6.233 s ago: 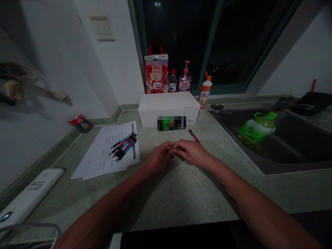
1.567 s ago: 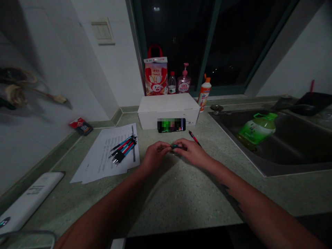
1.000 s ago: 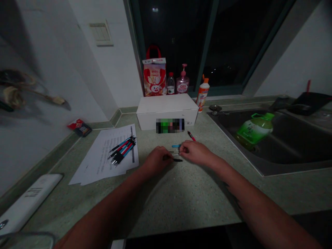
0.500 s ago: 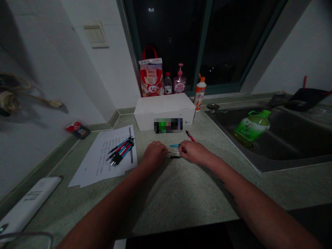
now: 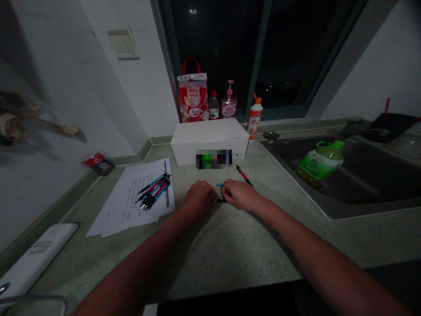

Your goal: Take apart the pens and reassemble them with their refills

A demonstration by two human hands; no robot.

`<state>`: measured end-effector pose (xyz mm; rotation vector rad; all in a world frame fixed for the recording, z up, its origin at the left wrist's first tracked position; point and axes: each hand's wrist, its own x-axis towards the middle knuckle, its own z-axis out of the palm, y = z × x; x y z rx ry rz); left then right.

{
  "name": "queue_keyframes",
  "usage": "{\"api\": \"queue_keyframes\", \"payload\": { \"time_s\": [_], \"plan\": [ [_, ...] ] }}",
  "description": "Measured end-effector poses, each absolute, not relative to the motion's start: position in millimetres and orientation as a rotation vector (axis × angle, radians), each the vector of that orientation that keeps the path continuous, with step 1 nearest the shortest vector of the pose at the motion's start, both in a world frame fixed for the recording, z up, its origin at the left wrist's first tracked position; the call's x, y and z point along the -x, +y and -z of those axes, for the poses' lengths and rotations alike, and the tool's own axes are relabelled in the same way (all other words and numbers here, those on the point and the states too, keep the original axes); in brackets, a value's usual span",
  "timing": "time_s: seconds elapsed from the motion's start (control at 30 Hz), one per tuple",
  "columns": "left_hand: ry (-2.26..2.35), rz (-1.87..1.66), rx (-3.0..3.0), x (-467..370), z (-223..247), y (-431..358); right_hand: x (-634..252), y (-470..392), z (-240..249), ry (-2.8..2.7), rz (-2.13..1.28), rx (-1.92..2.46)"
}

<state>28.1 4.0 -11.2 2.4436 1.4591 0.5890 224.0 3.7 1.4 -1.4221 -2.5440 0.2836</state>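
Observation:
Both my hands are close together over the middle of the counter. My left hand [image 5: 199,195] is closed, its fingertips pinched on a thin, pale pen part [image 5: 219,195] that shows in the small gap between the hands. My right hand [image 5: 241,194] is closed too, with its fingertips at the other side of that gap; what they hold is hidden. A blue pen piece [image 5: 219,185] lies just beyond the fingers, partly covered by my right hand. Below the fingertips lies a black pen piece [image 5: 220,200]. A red and black pen [image 5: 244,175] rests behind my right hand.
Several pens [image 5: 154,193] lie piled on printed sheets [image 5: 121,204] at left. A white box [image 5: 210,131] stands behind my hands, with bottles and a red bag [image 5: 193,98] beyond. The sink [image 5: 362,184], holding a green-labelled jug [image 5: 320,161], is at right.
My right hand has moved slightly left and my left hand slightly right, narrowing the gap between them. More of the blue piece is covered, and more of the red and black pen shows.

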Motion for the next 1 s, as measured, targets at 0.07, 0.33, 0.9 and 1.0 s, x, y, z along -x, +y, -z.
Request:
{"api": "queue_keyframes", "payload": {
  "time_s": [0.07,0.33,0.9,1.0],
  "plan": [
    [1.462,-0.606,-2.421,-25.4,10.8,2.4,-224.2,4.6,-0.2,-2.543,-0.302,1.385],
    [1.427,-0.753,-2.442,-27.0,9.1,7.3,-237.0,14.1,-4.6,-2.398,-0.148,1.494],
    [1.469,-0.588,-2.513,-35.1,14.9,14.2,-243.0,9.7,-13.8,-2.568,-0.168,1.587],
    [1.533,-0.615,-2.463,-34.1,14.6,14.9,-242.0,8.6,-13.7,-2.577,-0.155,1.556]
  ]
}}
